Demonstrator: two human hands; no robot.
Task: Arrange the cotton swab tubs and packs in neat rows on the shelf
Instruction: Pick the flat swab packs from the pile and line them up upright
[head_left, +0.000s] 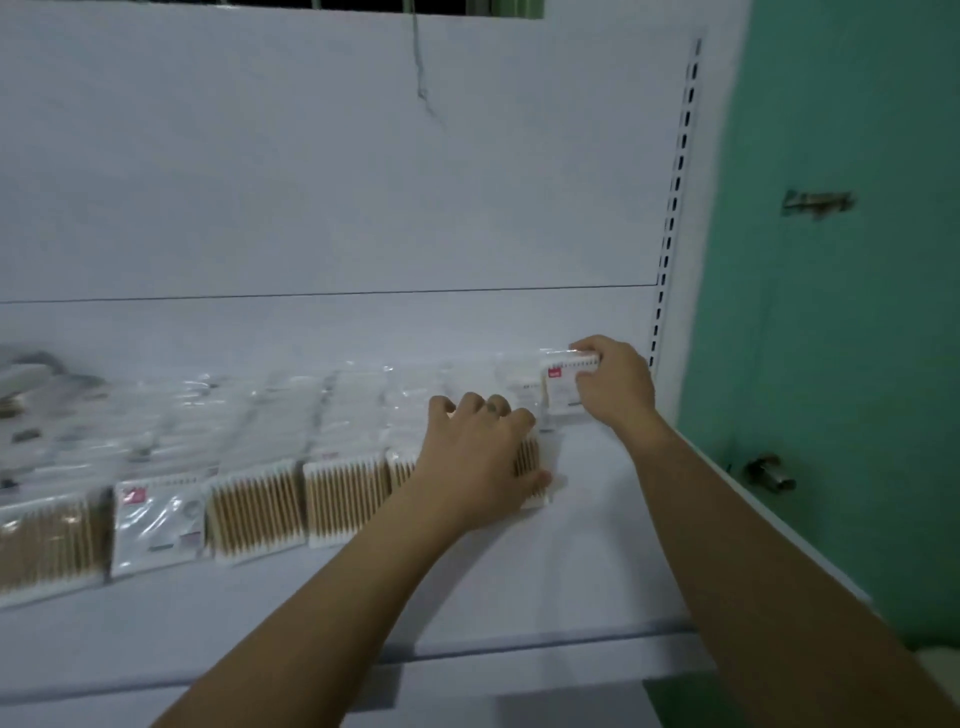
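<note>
Two hands work at the end of the shelf nearest the slotted upright. The right hand, just beside the upright's foot, pinches a red-labelled pack, fingers curled over its top edge and thumb hidden behind. It is held at the back, probably to close the back row of clear packs that runs away from the upright. The left hand, a little farther from the upright and nearer the shelf's front edge, lies palm-down on the end pack of the front row, fingers loosely bent and spread. It appears to press rather than grip, likely steadying that pack against its neighbours. The front row's packs farthest from the upright sit slightly askew and overlapping, so squaring remains to be done.
</note>
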